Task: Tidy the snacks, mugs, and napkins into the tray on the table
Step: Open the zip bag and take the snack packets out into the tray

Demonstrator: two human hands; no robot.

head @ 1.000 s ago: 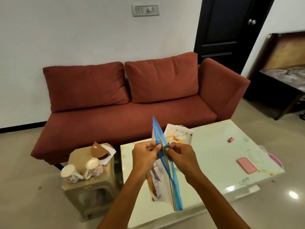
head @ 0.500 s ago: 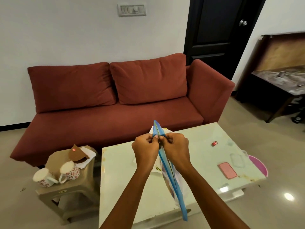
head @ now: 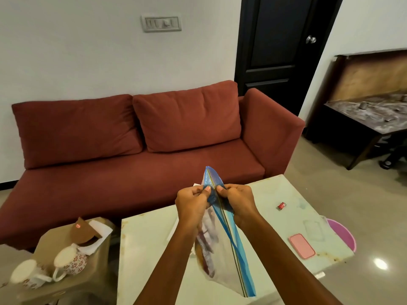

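Observation:
I hold a clear zip bag (head: 218, 256) with a blue seal strip upright over the pale table (head: 149, 249); snack packets show through its side. My left hand (head: 192, 204) and my right hand (head: 236, 202) pinch the seal from either side near its top end. Two floral mugs (head: 70, 260) stand on a low beige stool (head: 97, 267) at the left, next to white napkins (head: 100, 236) and a brown paper piece (head: 82, 231). The tray is hidden behind my hands and the bag.
A pink flat case (head: 301, 246) and a small red item (head: 282, 205) lie on the table's right side. A pink round thing (head: 343, 236) pokes out past the right edge. A red sofa (head: 132, 155) stands behind; a dark wooden desk (head: 363, 119) is at right.
My view has turned right and up, so stool and table slid left and down. Both hands stay pinched on the bag's seal, which has spread slightly at the top.

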